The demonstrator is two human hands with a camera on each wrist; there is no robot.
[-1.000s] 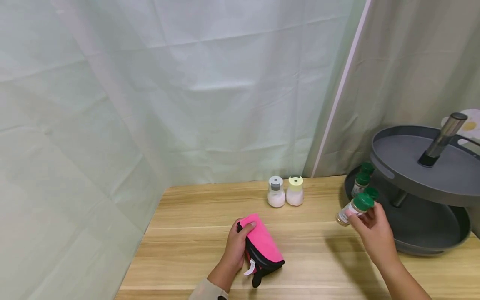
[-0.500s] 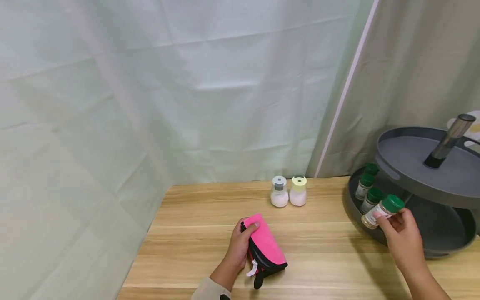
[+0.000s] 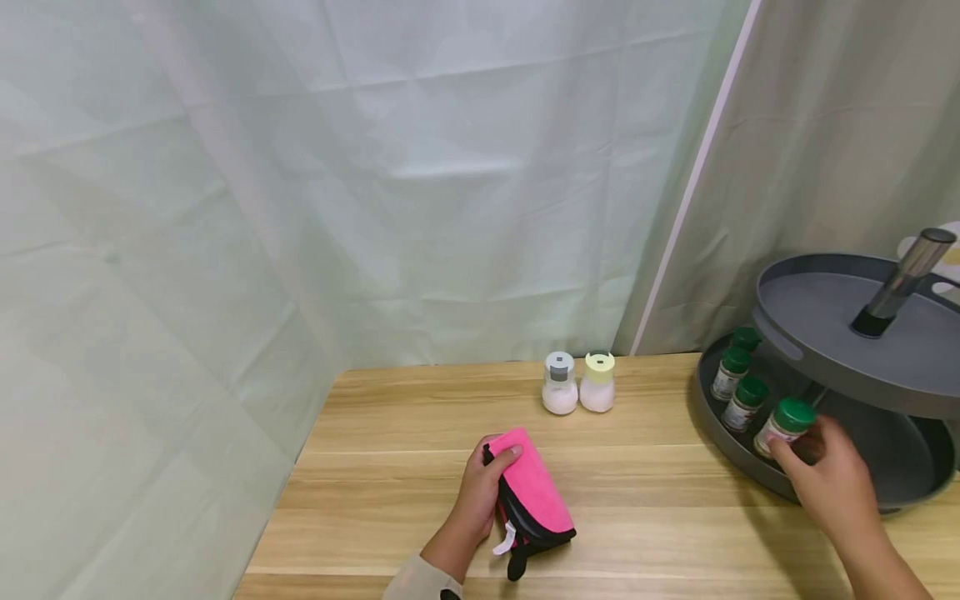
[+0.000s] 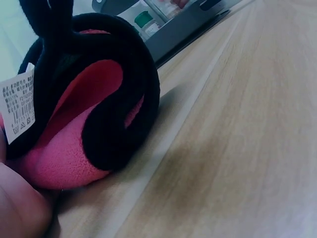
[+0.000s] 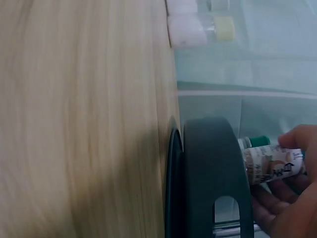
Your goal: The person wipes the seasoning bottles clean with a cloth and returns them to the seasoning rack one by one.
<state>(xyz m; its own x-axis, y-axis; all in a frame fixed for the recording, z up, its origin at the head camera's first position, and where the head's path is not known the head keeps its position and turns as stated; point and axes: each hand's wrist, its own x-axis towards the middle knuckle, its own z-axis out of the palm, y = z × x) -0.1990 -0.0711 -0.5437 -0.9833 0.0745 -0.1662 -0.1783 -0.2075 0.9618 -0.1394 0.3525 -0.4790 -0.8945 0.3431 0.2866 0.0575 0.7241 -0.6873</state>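
Right hand [image 3: 832,479]: at the lower right of the head view, your thumb and fingers pinch the clear jar with white label and green cap [image 3: 785,425]; most fingertips are hidden behind it.
Held jar: tilted slightly, over the lower tier of the round dark-grey two-tier tray [image 3: 855,379]; you cannot tell whether its base touches, since the tray wall covers it in the right wrist view. Label print is unreadable.
Left hand [image 3: 476,492]: bottom centre, your fingers grip the rolled pink cloth with black edging [image 3: 534,492]; in the left wrist view the hand is cut off at lower left.
Other green-capped jars [image 3: 742,404]: three along the lower tier's left side, the rearmost partly hidden.
Tray: its right side runs out of frame; the upper tier covers much of the lower.
Shakers: grey-lidded clear one [image 3: 560,385] just beside a yellow-lidded one [image 3: 597,383], right of centre.
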